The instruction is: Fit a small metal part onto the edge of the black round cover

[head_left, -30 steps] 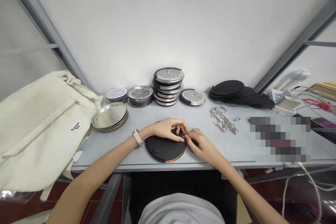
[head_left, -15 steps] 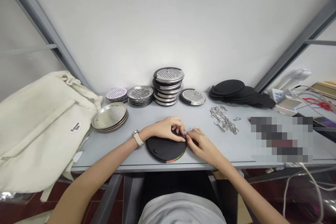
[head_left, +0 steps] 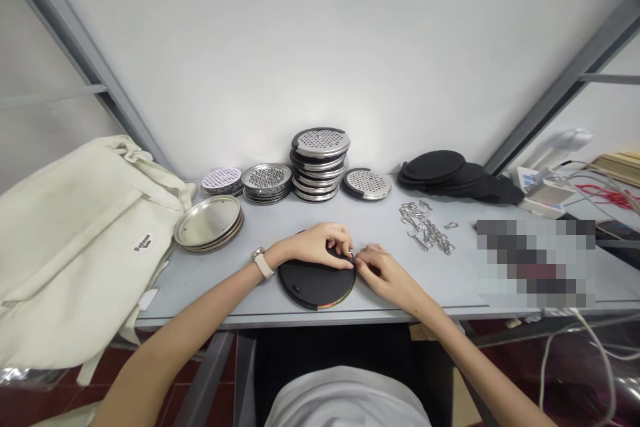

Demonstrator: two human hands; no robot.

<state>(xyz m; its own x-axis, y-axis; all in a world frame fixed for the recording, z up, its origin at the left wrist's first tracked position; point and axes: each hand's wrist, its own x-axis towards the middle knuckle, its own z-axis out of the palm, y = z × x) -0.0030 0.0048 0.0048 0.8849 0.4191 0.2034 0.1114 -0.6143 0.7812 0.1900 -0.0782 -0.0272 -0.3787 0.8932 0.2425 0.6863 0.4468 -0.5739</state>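
Observation:
A round black disc (head_left: 317, 285) lies flat near the table's front edge, with a coloured strip showing along its lower right rim. My left hand (head_left: 320, 243) rests over its upper part, thumb and curled fingers closed at the right rim. My right hand (head_left: 380, 270) pinches a small metal clip (head_left: 353, 256) at that same rim, fingertips close to those of the left. The clip is mostly hidden by the fingers. To the right is a pile of similar metal clips (head_left: 427, 230).
Behind stand a tall stack of perforated metal discs with black edging (head_left: 321, 167), a single such disc (head_left: 369, 184) and grater discs (head_left: 267, 180). Plain metal discs (head_left: 207, 221) and a cream bag (head_left: 95, 233) are left. Black discs (head_left: 440, 170) pile at the back right.
A bit of shiny metal now shows between the fingertips at the rim. Both hands stay in nearly the same place; the disc has not visibly moved.

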